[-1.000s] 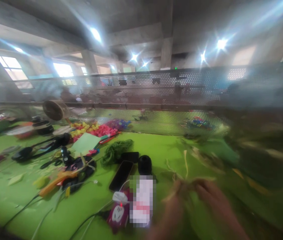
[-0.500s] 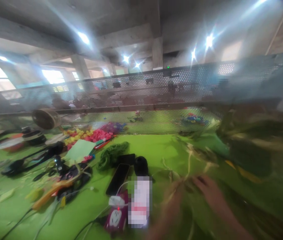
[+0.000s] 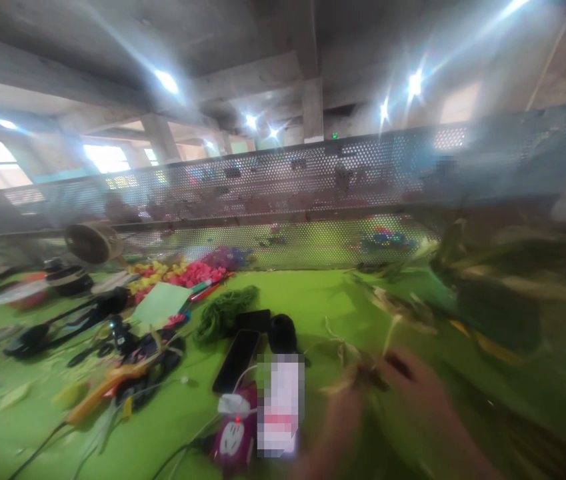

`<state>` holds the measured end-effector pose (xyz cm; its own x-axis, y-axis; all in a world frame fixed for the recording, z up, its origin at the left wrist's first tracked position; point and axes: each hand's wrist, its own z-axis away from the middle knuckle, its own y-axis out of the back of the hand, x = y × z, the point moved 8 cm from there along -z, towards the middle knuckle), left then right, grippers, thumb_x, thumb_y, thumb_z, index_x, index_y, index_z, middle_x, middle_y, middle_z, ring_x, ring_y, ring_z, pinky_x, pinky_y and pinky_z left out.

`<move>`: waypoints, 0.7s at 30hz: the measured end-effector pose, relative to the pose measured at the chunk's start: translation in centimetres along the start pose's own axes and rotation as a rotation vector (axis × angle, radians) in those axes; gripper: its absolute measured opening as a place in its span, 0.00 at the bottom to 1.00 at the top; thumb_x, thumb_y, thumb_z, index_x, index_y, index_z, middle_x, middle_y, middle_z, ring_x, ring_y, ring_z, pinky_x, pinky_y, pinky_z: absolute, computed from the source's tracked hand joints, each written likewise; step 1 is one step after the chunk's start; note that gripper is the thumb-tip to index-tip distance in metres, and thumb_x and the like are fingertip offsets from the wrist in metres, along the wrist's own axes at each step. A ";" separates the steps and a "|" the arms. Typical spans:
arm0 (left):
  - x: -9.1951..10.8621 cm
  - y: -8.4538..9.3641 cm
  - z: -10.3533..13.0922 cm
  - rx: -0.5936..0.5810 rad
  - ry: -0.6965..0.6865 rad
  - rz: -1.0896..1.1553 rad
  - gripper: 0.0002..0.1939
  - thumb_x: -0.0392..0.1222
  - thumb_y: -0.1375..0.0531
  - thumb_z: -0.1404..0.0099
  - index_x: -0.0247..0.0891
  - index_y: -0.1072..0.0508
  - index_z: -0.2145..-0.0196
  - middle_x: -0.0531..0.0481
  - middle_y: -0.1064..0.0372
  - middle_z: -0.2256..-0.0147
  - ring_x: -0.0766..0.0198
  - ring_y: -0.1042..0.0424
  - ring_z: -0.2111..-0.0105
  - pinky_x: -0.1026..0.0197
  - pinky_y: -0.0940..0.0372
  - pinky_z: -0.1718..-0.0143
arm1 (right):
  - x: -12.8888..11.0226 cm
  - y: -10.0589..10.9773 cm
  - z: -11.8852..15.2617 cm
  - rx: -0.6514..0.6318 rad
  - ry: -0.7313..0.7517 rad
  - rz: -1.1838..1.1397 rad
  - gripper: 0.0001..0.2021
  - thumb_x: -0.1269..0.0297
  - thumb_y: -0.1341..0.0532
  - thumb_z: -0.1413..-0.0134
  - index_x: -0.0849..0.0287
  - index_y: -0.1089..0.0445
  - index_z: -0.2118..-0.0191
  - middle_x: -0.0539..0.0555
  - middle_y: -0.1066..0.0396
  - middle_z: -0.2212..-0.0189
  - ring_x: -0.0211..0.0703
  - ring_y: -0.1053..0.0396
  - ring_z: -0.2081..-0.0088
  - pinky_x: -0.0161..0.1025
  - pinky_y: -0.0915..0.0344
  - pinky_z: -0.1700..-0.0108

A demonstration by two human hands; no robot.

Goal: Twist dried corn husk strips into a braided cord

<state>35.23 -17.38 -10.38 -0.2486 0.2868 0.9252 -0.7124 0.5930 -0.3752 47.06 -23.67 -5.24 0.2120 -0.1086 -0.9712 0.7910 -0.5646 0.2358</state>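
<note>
Low on the right of the view, my left hand [image 3: 345,407] and my right hand [image 3: 410,380] are close together, both blurred. Dry, straw-coloured strands [image 3: 391,333] rise from between them, and both hands are closed on this material. Another thin dry strand [image 3: 335,335] lies just beyond my left hand. Farther back are dry, leafy pieces [image 3: 405,308]. The exact finger positions are smeared.
A phone [image 3: 237,360], a purple power socket [image 3: 233,437] and green yarn [image 3: 225,310] lie left of my hands. An orange glue gun [image 3: 107,390] is farther left. Pink and yellow pieces [image 3: 197,273] lie before a perforated screen [image 3: 283,183]. Large leafy material [image 3: 507,293] fills the right.
My right hand has turned slightly, and the strands between my hands have shifted: the long upright one now leans right and looks shorter. The camera view has moved very slightly.
</note>
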 end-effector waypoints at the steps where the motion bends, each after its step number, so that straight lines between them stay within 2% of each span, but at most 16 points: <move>1: 0.4 -0.4 0.1 -0.016 -0.026 -0.046 0.11 0.47 0.40 0.37 0.36 0.25 0.64 0.45 0.27 0.67 0.60 0.31 0.64 0.58 0.41 0.55 | 0.1 0.1 0.0 0.015 -0.001 0.027 0.16 0.48 0.37 0.54 0.58 0.25 0.71 0.52 0.25 0.77 0.44 0.30 0.73 0.36 0.37 0.72; 6: 1.7 -1.9 0.6 -0.100 -0.069 -0.102 0.14 0.44 0.43 0.35 0.36 0.32 0.54 0.45 0.26 0.65 0.64 0.32 0.71 0.60 0.39 0.63 | 0.0 0.7 -0.7 0.074 0.012 0.047 0.16 0.48 0.37 0.59 0.57 0.27 0.78 0.51 0.28 0.79 0.44 0.32 0.74 0.36 0.39 0.73; 9: 1.4 -2.2 0.7 -0.126 -0.017 -0.088 0.15 0.46 0.43 0.34 0.36 0.33 0.53 0.45 0.26 0.66 0.69 0.37 0.77 0.62 0.39 0.67 | -0.1 0.7 -0.9 0.074 -0.007 -0.003 0.16 0.47 0.37 0.63 0.56 0.29 0.80 0.50 0.30 0.81 0.42 0.34 0.77 0.36 0.40 0.75; 13: 1.1 -2.3 0.7 -0.157 -0.005 -0.067 0.20 0.48 0.40 0.36 0.37 0.34 0.50 0.45 0.26 0.65 0.68 0.36 0.77 0.63 0.41 0.70 | 0.6 0.2 -0.9 0.040 -0.072 -0.058 0.18 0.44 0.38 0.61 0.56 0.28 0.77 0.51 0.27 0.79 0.41 0.36 0.79 0.36 0.41 0.77; 18: 0.7 -1.0 0.3 -0.091 -0.014 -0.051 0.17 0.50 0.38 0.38 0.39 0.31 0.54 0.47 0.26 0.65 0.67 0.34 0.73 0.64 0.42 0.67 | 0.9 0.1 -1.1 0.002 -0.102 -0.071 0.18 0.45 0.36 0.62 0.57 0.24 0.76 0.53 0.25 0.77 0.46 0.30 0.74 0.38 0.37 0.74; 21: 0.6 -0.1 0.0 -0.051 -0.032 -0.096 0.13 0.49 0.39 0.37 0.38 0.28 0.60 0.47 0.26 0.63 0.67 0.35 0.72 0.64 0.44 0.68 | 0.9 0.8 -1.1 0.059 -0.087 -0.068 0.22 0.46 0.36 0.61 0.57 0.23 0.64 0.54 0.23 0.73 0.49 0.27 0.69 0.39 0.35 0.72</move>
<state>35.12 -17.30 -9.78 -0.2020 0.2034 0.9580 -0.6996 0.6546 -0.2865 48.47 -23.35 -5.92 0.1065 -0.1375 -0.9848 0.7664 -0.6197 0.1694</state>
